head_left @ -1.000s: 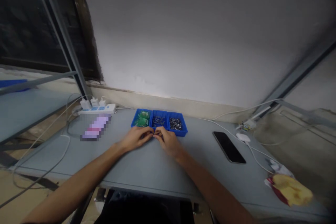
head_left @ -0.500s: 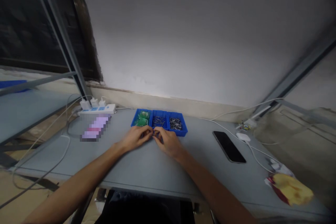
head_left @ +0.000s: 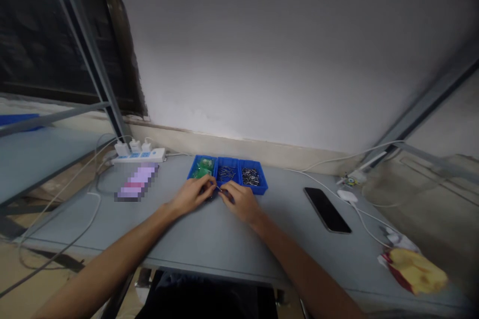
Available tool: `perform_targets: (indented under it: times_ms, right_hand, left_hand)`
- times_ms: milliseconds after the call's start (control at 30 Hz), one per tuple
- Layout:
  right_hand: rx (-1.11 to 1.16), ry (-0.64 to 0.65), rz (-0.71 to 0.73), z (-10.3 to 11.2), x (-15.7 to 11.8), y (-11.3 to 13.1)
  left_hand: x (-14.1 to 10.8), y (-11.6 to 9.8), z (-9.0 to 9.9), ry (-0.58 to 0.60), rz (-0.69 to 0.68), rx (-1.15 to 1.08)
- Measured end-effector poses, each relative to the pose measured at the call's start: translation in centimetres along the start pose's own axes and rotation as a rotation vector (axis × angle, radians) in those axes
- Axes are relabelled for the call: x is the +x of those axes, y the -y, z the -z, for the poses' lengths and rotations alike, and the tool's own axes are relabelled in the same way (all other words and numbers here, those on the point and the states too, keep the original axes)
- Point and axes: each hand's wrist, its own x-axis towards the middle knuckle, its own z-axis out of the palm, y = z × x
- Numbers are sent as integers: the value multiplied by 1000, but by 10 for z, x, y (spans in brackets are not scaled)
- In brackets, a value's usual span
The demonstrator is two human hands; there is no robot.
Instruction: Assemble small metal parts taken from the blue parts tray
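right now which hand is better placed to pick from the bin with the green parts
Left, probably: the left hand sits right at the near edge of the blue bin of green parts, while the right hand is farther away, in front of the middle bin.

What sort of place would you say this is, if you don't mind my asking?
It looks like a small electronics assembly bench, though I can't be certain: three blue parts bins hold green circuit boards and small metal parts, on a grey table with a power strip.
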Motion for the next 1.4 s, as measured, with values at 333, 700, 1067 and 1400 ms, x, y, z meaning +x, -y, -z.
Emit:
perform_targets:
  times_ms: [333,700,1067,1400]
  right_hand:
    - [65,-71,-15,0,1,-3]
    - [-8,14,-33,2,0,1]
    - [-13,38,-34,-1,-1,-2]
    - [-18,30,-10,3,2,3]
  left_hand:
    - [0,-3,1,86,-41,35]
    - [-1,-2,1,96,-67,88]
    - [-1,-3,1,99,-74,116]
    - [-1,-1,0,100,-87,119]
